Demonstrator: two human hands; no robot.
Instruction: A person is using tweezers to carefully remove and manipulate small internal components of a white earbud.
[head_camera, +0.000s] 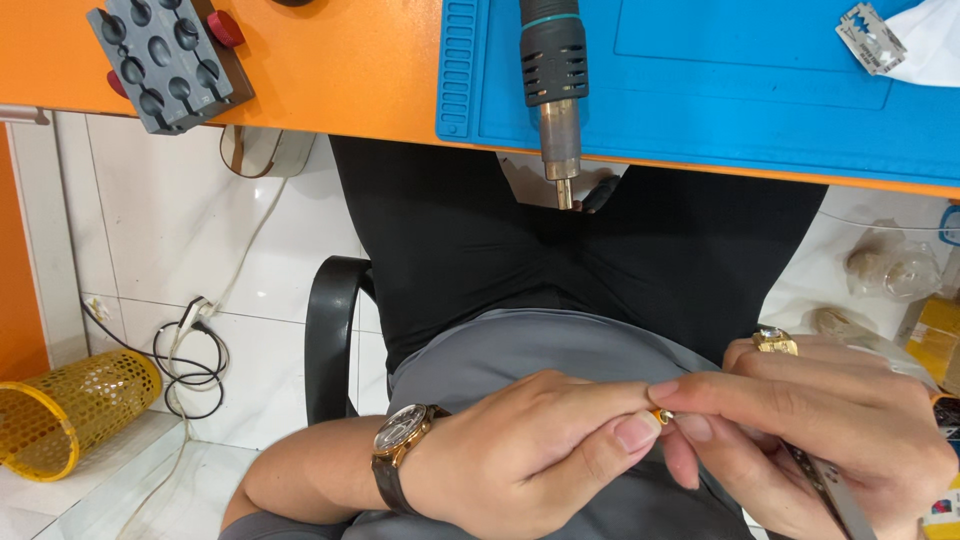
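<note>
- The left hand (520, 450) lay low in the view over the person's lap, its grip pressed together, thumb and forefinger pinching a tiny gold-coloured part (664, 416) at their tips.
- A wristwatch (402, 433) with a brown strap sat on the wrist just behind that hand.
- The right hand (820, 430) met the left from the other side, its fingertips touching the same gold part, so the part sat squeezed between both grips.
- The right hand's grip was also closed round slim metal tweezers (830, 485), which ran back under the palm; I could not tell whether their tips reached the part.
- A gold ring (775, 341) showed on a right-hand finger, just beyond the pinch.
- Beyond both hands were a grey shirt and black trousers, with a black chair arm (328, 330) off to the left hand's side.
- Farther out on that side, a yellow mesh basket (70, 410) lay tipped on the tiled floor near a coiled cable (190, 360).
- Farthest from the grips, the orange worktop (340, 80) carried a blue mat (700, 90), a hot-air nozzle (555, 95) overhanging its edge, a grey holder block (165, 60) and a razor blade (871, 38).
</note>
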